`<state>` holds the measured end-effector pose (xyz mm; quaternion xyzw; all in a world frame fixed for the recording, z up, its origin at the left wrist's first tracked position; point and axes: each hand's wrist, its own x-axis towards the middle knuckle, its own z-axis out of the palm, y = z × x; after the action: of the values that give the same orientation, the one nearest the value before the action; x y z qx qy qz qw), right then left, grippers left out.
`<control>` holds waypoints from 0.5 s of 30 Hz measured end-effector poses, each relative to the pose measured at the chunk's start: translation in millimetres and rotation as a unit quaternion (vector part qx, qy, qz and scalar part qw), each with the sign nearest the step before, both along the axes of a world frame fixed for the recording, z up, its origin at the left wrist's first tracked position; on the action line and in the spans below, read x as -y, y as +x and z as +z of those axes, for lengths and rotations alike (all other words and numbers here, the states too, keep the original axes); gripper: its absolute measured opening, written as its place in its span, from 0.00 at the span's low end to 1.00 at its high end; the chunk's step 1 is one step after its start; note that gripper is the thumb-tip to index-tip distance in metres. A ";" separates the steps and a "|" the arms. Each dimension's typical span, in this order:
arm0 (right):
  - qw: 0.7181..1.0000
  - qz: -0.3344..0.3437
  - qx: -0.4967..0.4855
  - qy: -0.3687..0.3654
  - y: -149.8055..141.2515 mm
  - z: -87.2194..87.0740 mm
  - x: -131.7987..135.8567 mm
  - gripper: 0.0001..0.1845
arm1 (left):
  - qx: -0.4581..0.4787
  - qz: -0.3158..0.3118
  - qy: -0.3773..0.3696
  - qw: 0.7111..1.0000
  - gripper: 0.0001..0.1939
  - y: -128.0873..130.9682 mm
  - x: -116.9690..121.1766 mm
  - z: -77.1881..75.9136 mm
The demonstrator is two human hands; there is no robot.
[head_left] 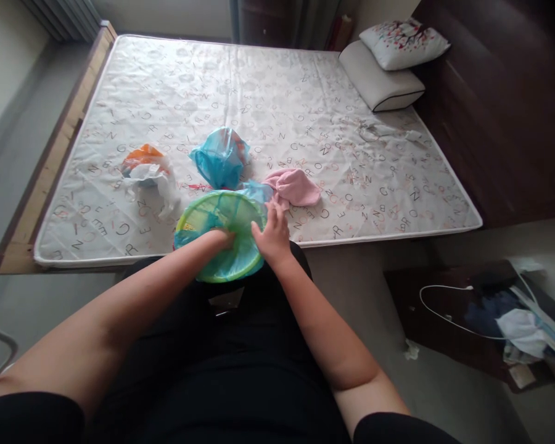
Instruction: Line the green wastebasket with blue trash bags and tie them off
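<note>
A black top (240, 394) is lying nearest, and beyond it a green-rimmed basket (252, 266) is sitting by the near edge of the mattress (296, 92). The left hand (228, 238) is reaching inside, so I'm not able to tell its grip; the right hand (274, 234) is spreading thumb and fingers apart beside the rim. Uneven pressing could be tipping the basket, or snagging fingers tearing its liner, which is looking thin, bluish and wrinkled.
</note>
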<state>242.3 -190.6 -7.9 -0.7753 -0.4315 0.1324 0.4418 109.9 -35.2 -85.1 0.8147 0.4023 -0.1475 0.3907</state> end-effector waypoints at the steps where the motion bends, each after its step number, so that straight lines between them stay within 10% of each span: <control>1: 1.000 0.006 -0.002 -0.009 -5.7 -3.0 6.1 0.34 | -0.014 0.009 0.001 1.000 0.11 1.7 1.5 1.2; 8: 0.996 -0.028 -0.087 0.016 -8.2 -10.7 26.4 0.30 | -0.034 -0.010 0.049 0.998 0.11 10.9 18.2 64.8; 15: 0.973 -0.070 -0.217 0.037 -7.5 -17.8 47.8 0.23 | 0.055 0.089 0.316 0.943 0.18 -79.2 11.9 134.2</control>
<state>234.8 -238.5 -25.7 -0.7398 -0.2744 0.2498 0.5613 30.7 -47.0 49.0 0.8638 0.4772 0.0679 0.1467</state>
